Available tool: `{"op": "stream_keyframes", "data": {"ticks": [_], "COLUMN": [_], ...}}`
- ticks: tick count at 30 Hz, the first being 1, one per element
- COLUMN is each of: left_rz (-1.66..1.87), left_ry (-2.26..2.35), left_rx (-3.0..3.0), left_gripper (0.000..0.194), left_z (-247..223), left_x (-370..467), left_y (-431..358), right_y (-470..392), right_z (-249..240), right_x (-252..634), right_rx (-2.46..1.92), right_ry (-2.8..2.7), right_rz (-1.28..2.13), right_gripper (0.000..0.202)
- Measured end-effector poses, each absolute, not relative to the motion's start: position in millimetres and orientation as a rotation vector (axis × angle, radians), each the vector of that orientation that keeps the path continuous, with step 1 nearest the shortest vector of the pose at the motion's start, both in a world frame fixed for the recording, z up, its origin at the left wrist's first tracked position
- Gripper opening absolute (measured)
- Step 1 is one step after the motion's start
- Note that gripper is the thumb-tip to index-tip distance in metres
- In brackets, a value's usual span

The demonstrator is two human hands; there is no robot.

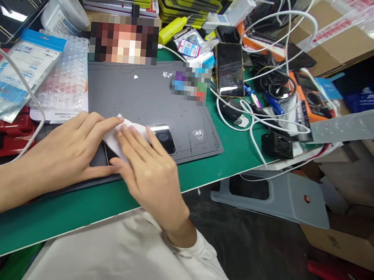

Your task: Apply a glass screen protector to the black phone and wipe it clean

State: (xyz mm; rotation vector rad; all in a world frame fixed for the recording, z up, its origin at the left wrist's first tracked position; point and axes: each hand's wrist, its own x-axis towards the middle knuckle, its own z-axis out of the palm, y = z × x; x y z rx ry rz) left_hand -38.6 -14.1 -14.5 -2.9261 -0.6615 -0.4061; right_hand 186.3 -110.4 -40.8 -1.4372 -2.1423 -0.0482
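Observation:
A smartphone (pixel 165 139) with a dark, glossy face lies on the dark grey work mat (pixel 126 90). My left hand (pixel 71 148) steadies it at its left end, thumb along the near side and index finger at the far side. Over the phone's middle, my right hand (pixel 154 172) presses a white wiping cloth (pixel 112 137) down with its fingers. The cloth and both hands cover much of the phone; its right end shows.
On the green tabletop (pixel 200 172), another phone (pixel 229 70), white cables (pixel 254 141) and a multimeter (pixel 313 98) crowd the right. Bubble wrap (pixel 64 72) and a blue-white packet (pixel 20 71) lie left. A yellow tool (pixel 172 30) stands behind the mat. Below right is a grey stool (pixel 299 196).

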Motion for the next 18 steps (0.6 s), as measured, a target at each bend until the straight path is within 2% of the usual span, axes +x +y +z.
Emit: {"op": "stream_keyframes", "data": {"ticks": [3, 7, 18], "left_rz": [-0.433, -0.432, -0.433], "left_ry": [-0.704, -0.749, -0.727], "left_rx": [-2.959, -2.99, -3.0], "left_gripper": [0.082, 0.083, 0.082], "left_z": [-17, -20, -20], "left_x": [-38, -39, -40], "left_y": [-15, -14, -14], "right_y": [-111, -116, -148], "right_z": [-43, -47, -57], "right_x": [213, 236, 224], "right_rx": [-1.538, -1.588, -1.592], "right_ry": [-2.062, -2.007, -1.956], "right_rz": [-0.061, -0.091, -0.174], "right_gripper": [0.047, 0.046, 0.052]}}
